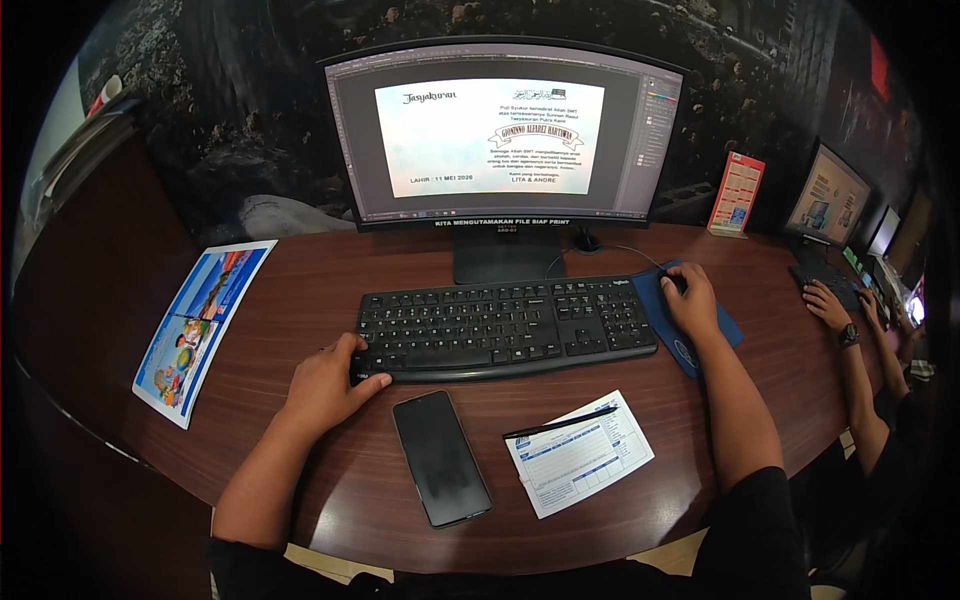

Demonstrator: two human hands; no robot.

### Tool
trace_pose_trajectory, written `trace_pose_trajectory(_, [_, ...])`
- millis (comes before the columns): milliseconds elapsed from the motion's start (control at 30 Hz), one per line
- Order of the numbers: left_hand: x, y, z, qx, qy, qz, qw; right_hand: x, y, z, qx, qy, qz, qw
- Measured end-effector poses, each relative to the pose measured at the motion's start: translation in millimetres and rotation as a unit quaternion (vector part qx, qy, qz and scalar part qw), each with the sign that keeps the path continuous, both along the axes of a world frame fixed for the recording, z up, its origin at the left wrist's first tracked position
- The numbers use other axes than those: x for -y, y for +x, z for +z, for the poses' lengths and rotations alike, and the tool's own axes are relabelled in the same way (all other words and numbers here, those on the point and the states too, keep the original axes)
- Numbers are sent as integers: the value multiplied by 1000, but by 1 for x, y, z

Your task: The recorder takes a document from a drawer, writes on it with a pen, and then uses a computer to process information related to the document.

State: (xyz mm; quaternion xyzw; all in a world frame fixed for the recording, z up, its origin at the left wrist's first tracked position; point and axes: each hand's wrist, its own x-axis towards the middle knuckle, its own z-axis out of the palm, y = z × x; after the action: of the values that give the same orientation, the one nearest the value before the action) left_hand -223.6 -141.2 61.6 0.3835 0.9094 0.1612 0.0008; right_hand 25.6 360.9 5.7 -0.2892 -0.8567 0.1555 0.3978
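Observation:
My left hand (324, 384) rests at the lower left corner of a black Logitech keyboard (457, 330), fingertips on its edge keys and thumb on its front rim. It holds nothing. My right hand (688, 301) is curled over a dark computer mouse (672, 282), mostly hidden under the fingers, on a blue mouse pad (724, 327). Behind the keyboard, a monitor (495, 211) displays a light two-part card layout with text in an editing program. In front of the keyboard lie a dark-screened smartphone (442, 461) and a printed form pad (577, 469) with a black pen (559, 424) across it.
Printed colour sheets (202, 330) lie at the left of the wooden desk (300, 270), beside a dark partition (82, 247). A red and white stand card (737, 193) is behind the mouse. Rightward, another person's hand (825, 306) is at a second keyboard below another monitor (829, 196).

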Motion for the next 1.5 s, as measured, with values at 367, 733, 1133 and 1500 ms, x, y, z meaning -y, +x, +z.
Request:
trace_pose_trajectory(367, [0, 0, 0, -14, -5, -7, 1000, 2, 0, 2, 13, -8, -5, 1000])
trace_pose_trajectory(733, [0, 1, -1, -15, 2, -11, 1000, 1, 0, 0, 6, 3, -11, 1000])
trace_pose_trajectory(1133, [0, -1, -3, -15, 4, -9, 1000, 4, 1, 2, 7, 3, -14, 1000])
trace_pose_trajectory(1500, [0, 0, -2, -24, 4, -14, 1000, 6, 1, 3, 27, -10, -33, 999])
